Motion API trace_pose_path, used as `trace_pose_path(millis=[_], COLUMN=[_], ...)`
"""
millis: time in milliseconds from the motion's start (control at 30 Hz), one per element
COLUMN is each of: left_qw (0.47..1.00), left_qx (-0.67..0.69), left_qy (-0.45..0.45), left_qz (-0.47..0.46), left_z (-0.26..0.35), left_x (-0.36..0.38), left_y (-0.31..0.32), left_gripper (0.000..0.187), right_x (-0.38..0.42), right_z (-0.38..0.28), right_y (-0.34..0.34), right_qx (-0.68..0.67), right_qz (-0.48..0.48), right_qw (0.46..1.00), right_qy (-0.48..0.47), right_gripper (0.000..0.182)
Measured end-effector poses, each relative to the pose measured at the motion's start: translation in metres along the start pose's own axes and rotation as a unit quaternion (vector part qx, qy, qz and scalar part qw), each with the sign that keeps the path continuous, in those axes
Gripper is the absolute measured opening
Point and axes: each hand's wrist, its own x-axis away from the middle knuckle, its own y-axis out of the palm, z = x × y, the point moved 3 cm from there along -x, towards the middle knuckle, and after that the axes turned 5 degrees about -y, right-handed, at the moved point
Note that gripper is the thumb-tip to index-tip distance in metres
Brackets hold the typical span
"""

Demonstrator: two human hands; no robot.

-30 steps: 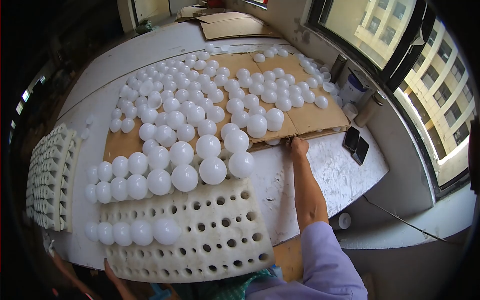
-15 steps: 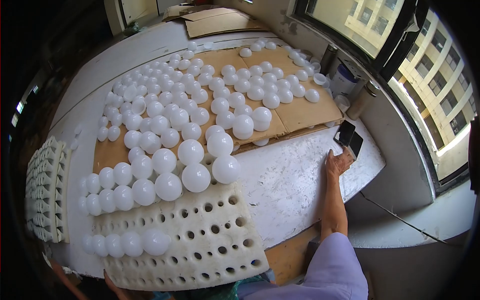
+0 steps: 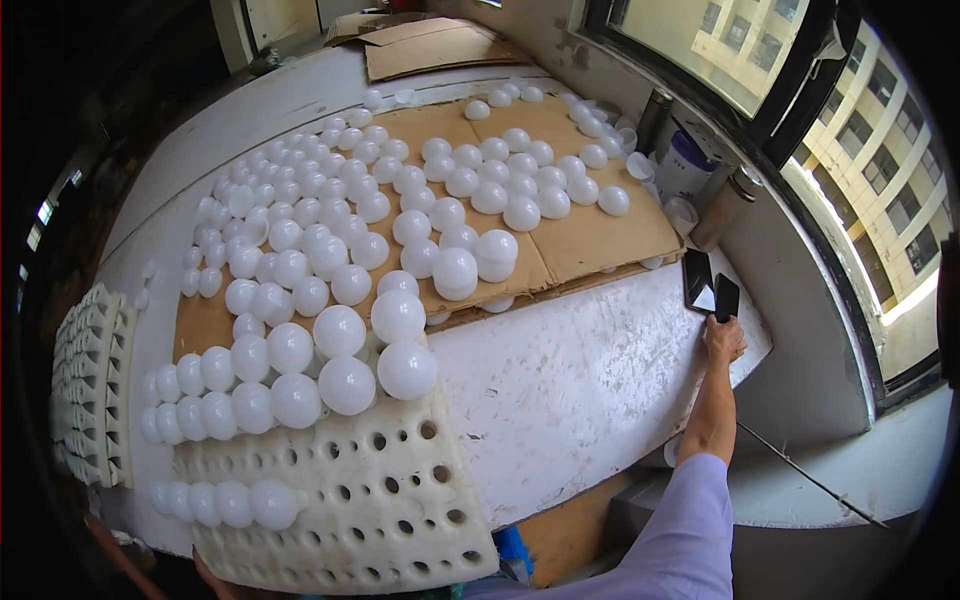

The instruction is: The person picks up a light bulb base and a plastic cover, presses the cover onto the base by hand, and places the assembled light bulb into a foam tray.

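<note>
My right hand, at the table's right end, has its fingers closed on the near end of a dark phone. Beside that phone, a second dark flat rectangle, like another phone or an opened cover, lies on the table. My left hand shows only as a bit of skin at the bottom left, by the near edge of a white foam tray; its fingers are mostly hidden. Rows of white globes stand along the tray's far side, and a shorter row of globes sits nearer me.
Many white domes cover flat cardboard on the table. Stacked foam trays stand at left. A flask and a white tub stand by the window wall. More cardboard lies at the back.
My right hand has moved to the right, from beside the phone to its near end, and its fingers have closed there. The whole view has shifted slightly.
</note>
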Motion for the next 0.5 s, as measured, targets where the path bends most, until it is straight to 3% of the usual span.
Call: trace_pose_path(millis=[167, 233, 300, 333, 433, 500], left_qw=[1.000, 0.998, 0.996, 0.994, 0.987, 0.990], left_qx=[-0.015, 0.049, 0.076, 0.090, 0.145, 0.128], left_qy=[0.007, -0.034, -0.030, -0.034, -0.058, -0.041], left_qz=[-0.020, -0.025, -0.025, -0.042, -0.038, -0.032], left_z=[-0.003, -0.003, -0.002, -0.001, 0.013, 0.008], left_x=[-0.018, -0.015, -0.010, -0.009, 0.026, 0.017], left_y=[-0.027, -0.020, -0.014, -0.006, 0.053, 0.036], left_gripper=[0.044, 0.045, 0.043, 0.041, 0.041, 0.042], right_x=[-0.014, -0.011, -0.013, -0.013, -0.007, 0.000], right_z=[0.021, 0.028, 0.044, 0.041, 0.014, -0.010], right_y=[-0.004, -0.010, 0.006, 0.010, 0.021, 0.038], right_qx=[0.028, 0.065, 0.087, 0.084, -0.068, -0.188], right_qz=[-0.003, 0.027, 0.203, 0.204, 0.238, 0.207], right_qw=[0.996, 0.992, 0.975, 0.975, 0.938, 0.911], right_qy=[0.080, 0.104, 0.023, 0.013, -0.243, -0.304], right_gripper=[0.054, 0.042, 0.036, 0.036, 0.035, 0.033])
